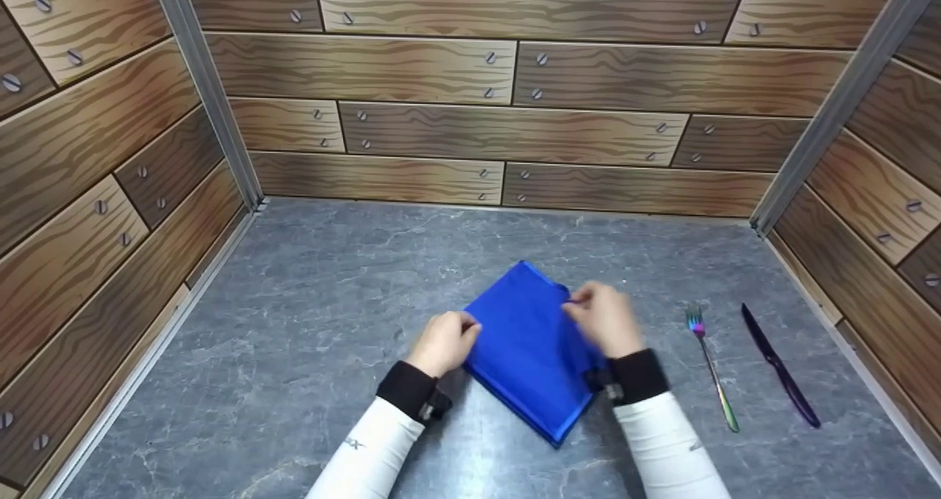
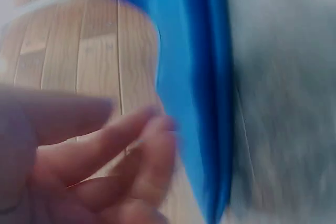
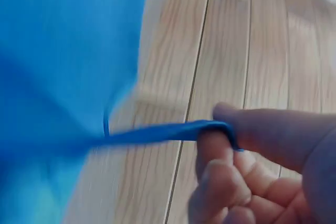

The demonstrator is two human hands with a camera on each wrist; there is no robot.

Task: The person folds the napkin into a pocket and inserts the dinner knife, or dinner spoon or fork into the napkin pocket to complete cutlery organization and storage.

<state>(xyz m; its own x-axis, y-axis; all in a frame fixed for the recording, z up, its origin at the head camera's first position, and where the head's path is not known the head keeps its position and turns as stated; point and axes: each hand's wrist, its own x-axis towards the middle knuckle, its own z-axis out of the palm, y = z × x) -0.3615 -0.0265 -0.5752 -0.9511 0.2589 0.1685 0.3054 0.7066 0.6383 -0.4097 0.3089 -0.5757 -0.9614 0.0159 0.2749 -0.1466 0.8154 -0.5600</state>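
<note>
A blue folded cloth lies at an angle on the grey tabletop, its layers stacked along one edge in the left wrist view. My right hand pinches a part of its right edge between thumb and fingers. In the right wrist view that pinched blue strip is pulled out narrow toward the fingertips. At the cloth's left edge is my left hand, its fingers loosely bent. The left wrist view shows the thumb apart from the fingers, with blurred fingertips close against the cloth; whether they touch cannot be told.
Right of the cloth lies a fork with a rainbow sheen. Beyond it is a dark purple knife. Wood-patterned walls enclose the grey tabletop at the back and both sides.
</note>
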